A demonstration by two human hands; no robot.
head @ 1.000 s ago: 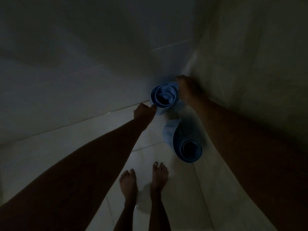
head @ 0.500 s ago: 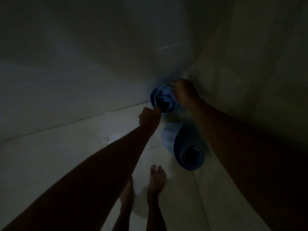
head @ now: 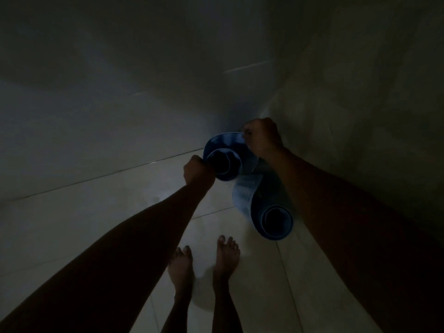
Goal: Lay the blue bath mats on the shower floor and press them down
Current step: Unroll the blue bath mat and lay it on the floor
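The step in hand looks like the start of unrolling: the person has hold of one rolled blue rubber bath mat (head: 224, 162), lifted off the pale tiled shower floor (head: 103, 212) near the corner where the two dim walls meet, at about one o'clock from the bare feet (head: 204, 263). The left hand (head: 198, 171) is fisted at the roll's nine o'clock side, fingers curled round its outer edge; the right hand (head: 263, 138) is also closed, pinching the loose outer flap at the roll's one o'clock. The light is poor, so single fingers cannot be told apart.

The next move, by judgement, calls for drawing the two hands apart so the flap peels away, then lowering the sheet flat to the tiles — neither mat is yet laid or pressed.

The held mat shows its open spiral end to the camera, a dark hollow ringed by thin blue layers, with the flap curving over the top. A second rolled blue mat (head: 266, 212) lies on the floor at five o'clock from the first, just beside the right forearm — its paler outer face carries a regular raised pattern, and its round end faces the camera.
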